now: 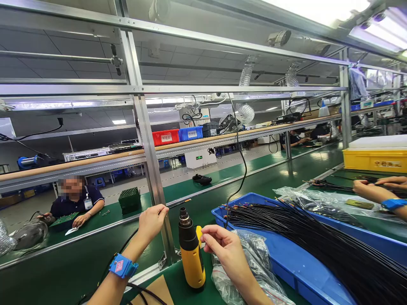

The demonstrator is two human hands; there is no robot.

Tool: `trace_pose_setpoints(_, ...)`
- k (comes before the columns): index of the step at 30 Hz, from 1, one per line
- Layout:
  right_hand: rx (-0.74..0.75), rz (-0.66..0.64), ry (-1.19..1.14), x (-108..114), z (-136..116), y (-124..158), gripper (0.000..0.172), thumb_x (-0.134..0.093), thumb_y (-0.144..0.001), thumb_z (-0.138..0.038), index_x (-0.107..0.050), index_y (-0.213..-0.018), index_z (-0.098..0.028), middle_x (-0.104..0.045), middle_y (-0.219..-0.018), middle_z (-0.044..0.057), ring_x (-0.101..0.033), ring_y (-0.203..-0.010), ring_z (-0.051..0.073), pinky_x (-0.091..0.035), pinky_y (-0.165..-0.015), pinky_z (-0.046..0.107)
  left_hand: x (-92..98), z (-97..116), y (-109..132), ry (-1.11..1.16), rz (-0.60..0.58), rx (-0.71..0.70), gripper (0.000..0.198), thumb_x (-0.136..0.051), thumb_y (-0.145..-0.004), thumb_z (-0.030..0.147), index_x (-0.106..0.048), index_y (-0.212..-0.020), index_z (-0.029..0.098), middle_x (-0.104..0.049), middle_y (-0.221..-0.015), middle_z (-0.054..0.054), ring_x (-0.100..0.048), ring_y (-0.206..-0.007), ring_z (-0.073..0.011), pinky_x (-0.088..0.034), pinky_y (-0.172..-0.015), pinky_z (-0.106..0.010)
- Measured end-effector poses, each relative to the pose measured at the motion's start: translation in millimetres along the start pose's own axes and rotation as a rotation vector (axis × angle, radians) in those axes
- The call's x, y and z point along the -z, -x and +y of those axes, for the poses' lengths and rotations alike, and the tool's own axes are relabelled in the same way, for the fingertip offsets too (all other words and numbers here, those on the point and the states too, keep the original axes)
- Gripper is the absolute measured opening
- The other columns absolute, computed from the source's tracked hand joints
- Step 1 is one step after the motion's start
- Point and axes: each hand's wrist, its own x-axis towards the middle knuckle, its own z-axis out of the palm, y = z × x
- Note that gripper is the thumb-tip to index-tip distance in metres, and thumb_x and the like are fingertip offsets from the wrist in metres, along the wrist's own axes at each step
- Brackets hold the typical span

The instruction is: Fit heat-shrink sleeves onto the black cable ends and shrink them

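Right hand [224, 250], fingertips pinched together, just beside upright yellow-and-black heat gun [190, 258] on green table [168, 271], grasp unclear; left hand [151, 224] raised, half-curled at brushed aluminium post [146, 161], grip equally unclear; long black cables [305, 237] in blue plastic tray [280, 258]; navy-shirted co-worker [74, 205] beyond.

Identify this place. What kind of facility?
Probably an electronics or wire-harness assembly line in a factory. It shows a yellow heat gun, a blue tray of black cables, and a worker's blue anti-static wrist strap.
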Motion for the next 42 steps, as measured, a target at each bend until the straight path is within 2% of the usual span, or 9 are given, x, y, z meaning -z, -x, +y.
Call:
trace_pose_setpoints(11, -0.001, 0.005, -0.001, 0, -2, 0, 0.027, -0.064, -0.067, -0.038, -0.061, -0.079, -0.014, -0.064, -0.067, 0.004, -0.055, -0.058, 0.012, -0.047, -0.056, 0.024, -2.6, 12, -13, -0.066, -0.025, -0.034, 0.033, -0.036, -0.085, 0.036, -0.058, -0.065, 0.023, -0.064, -0.067, 0.000, -0.057, -0.066, -0.0158, -0.024, -0.052, -0.022)
trace_pose_setpoints(20, -0.002, 0.005, -0.012, -1, -4, 1, 0.027, -0.065, -0.066, -0.038, -0.062, -0.078, -0.014, -0.064, -0.067, 0.004, -0.056, -0.058, 0.013, -0.047, -0.055, 0.024, -5.2, 15, -19, -0.026, -0.044, -0.036, 0.033, -0.037, -0.085, 0.036, -0.059, -0.065, 0.023, -0.065, -0.068, 0.001, -0.057, -0.067, -0.0152, -0.026, -0.054, -0.022)
trace_pose_setpoints(31, -0.003, -0.007, -0.016, -5, -3, 3, 0.025, -0.065, -0.066, -0.037, -0.062, -0.078, -0.014, -0.064, -0.067, 0.004, -0.055, -0.055, 0.013, -0.046, -0.055, 0.026, -1.5, 15, -8, 0.132, -0.015, -0.044, 0.032, -0.033, -0.086, 0.035, -0.054, -0.066, 0.021, -0.058, -0.062, 0.002, -0.053, -0.060, -0.0134, -0.031, -0.053, -0.021)
trace_pose_setpoints(42, 0.011, -0.018, 0.005, -5, -5, 5, 0.026, -0.064, -0.066, -0.038, -0.062, -0.078, -0.015, -0.064, -0.068, 0.004, -0.055, -0.054, 0.012, -0.046, -0.055, 0.025, -3.8, 13, 6, 0.274, 0.037, -0.096, 0.017, -0.040, -0.080, 0.026, -0.051, -0.069, 0.019, -0.053, -0.063, 0.003, -0.049, -0.061, -0.0121, -0.036, -0.056, -0.021)
